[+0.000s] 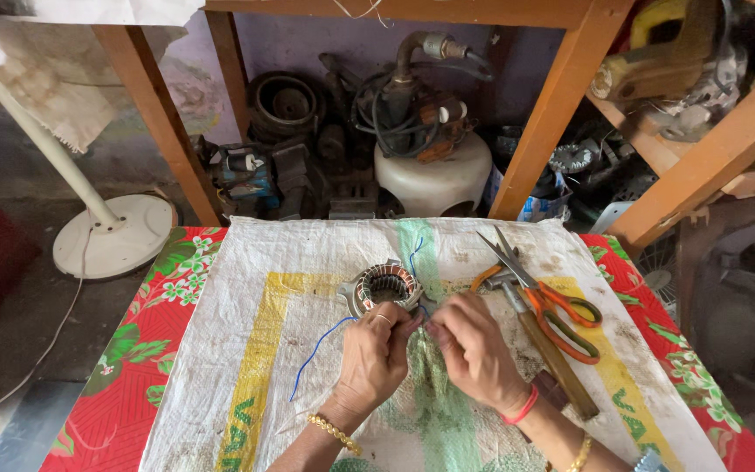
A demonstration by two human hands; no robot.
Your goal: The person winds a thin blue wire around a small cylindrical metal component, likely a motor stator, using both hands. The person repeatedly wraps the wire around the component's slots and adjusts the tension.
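Note:
A round motor stator (384,286) with copper windings lies on a white woven sack (308,253) spread over the table. My left hand (377,354) and my right hand (474,350) meet just below the stator, fingertips pinched together on a thin wire end. A blue wire (315,354) trails from my left hand down to the left across the sack. Another blue lead (414,253) rises from the stator's far side. What exactly sits between my fingertips is hidden by the fingers.
Orange-handled scissors (552,301) and a wooden-handled tool (557,358) lie to the right of my hands. A red floral tablecloth (133,367) shows at both sides. Beyond the table stand wooden frame legs (552,114), a motor pump (421,105) and a white fan base (111,232).

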